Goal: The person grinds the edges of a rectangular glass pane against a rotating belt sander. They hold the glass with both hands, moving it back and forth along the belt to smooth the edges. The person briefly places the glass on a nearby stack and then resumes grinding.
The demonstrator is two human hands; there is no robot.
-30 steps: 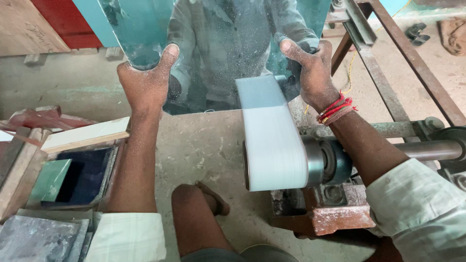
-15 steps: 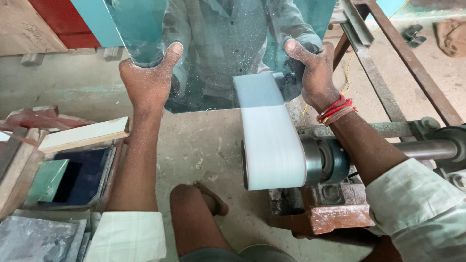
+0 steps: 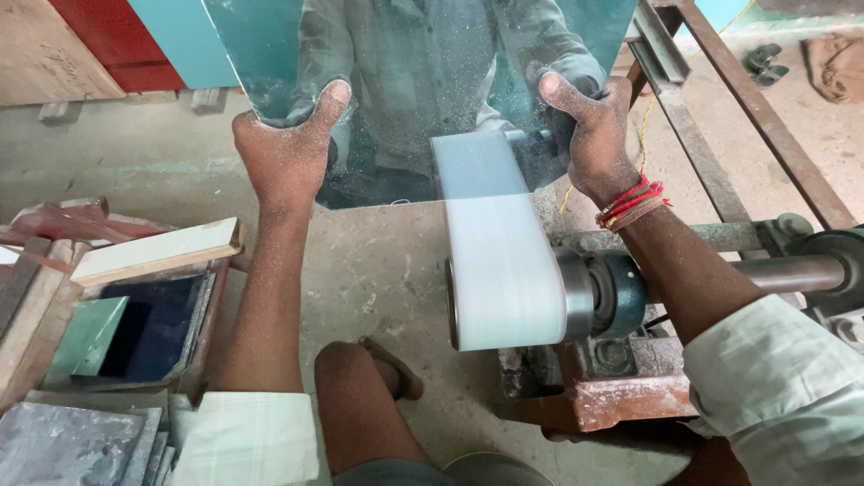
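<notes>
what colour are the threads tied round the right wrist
Red, with some orange strands; the wrist threads show best in the head view.

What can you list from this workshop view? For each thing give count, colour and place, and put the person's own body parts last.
mirror pane: one, greenish reflective, upright at top centre, lower edge on the belt
sanding belt: one, white, centre, running over a roller
steel shaft: one, grey, right of the roller
metal frame: one, rusty brown, upper right
wooden plank: one, pale, left
glass offcuts: several, green and dark, lower left
red thread bracelet: one, on right wrist
left hand: dusty, gripping the pane's left edge
right hand: dusty, gripping the pane's right edge
knee: one, bare, bottom centre
</notes>
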